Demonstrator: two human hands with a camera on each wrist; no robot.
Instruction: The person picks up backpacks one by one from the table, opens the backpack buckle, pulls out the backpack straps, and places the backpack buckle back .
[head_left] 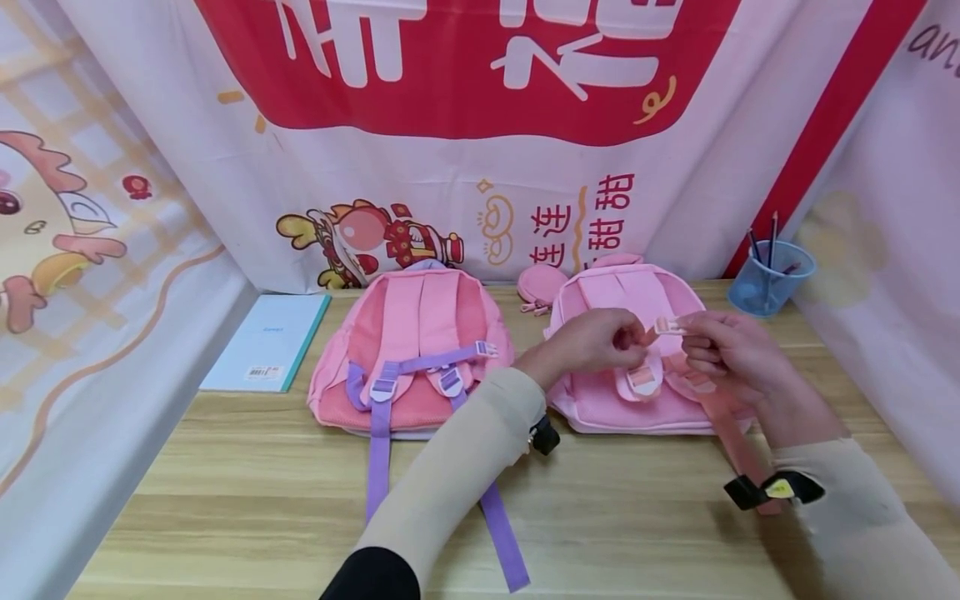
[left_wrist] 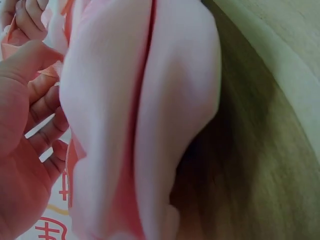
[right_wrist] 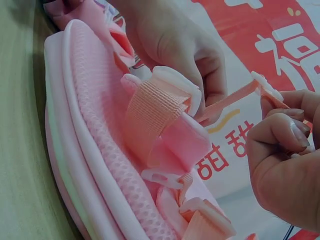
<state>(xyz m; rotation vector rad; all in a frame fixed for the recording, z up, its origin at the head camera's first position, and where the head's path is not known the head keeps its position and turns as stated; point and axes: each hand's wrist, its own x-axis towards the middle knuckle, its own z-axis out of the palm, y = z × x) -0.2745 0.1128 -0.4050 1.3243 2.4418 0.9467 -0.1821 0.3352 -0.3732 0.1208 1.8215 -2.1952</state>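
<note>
A pink backpack (head_left: 607, 410) lies on the table with its shoulder straps facing up. Above it, my left hand (head_left: 603, 342) pinches a thin orange strap (right_wrist: 232, 99) that runs taut between both hands. At the other end, my right hand (head_left: 723, 354) pinches a small white buckle (head_left: 666, 326) and the strap beside it, its other fingers curled in. Wider orange webbing (right_wrist: 155, 107) passes through a white adjuster (right_wrist: 175, 82) on a shoulder strap. In the left wrist view the bag's pale side (left_wrist: 145, 100) fills the middle, with the left hand at its edge.
A second pink backpack (head_left: 401, 317) with purple straps (head_left: 504, 533) lies to the left, under my left forearm. Farther left is a light blue notebook (head_left: 262, 333). A round pink pouch (head_left: 540, 285) sits between the bags. A blue pen cup (head_left: 768, 283) stands at the back right.
</note>
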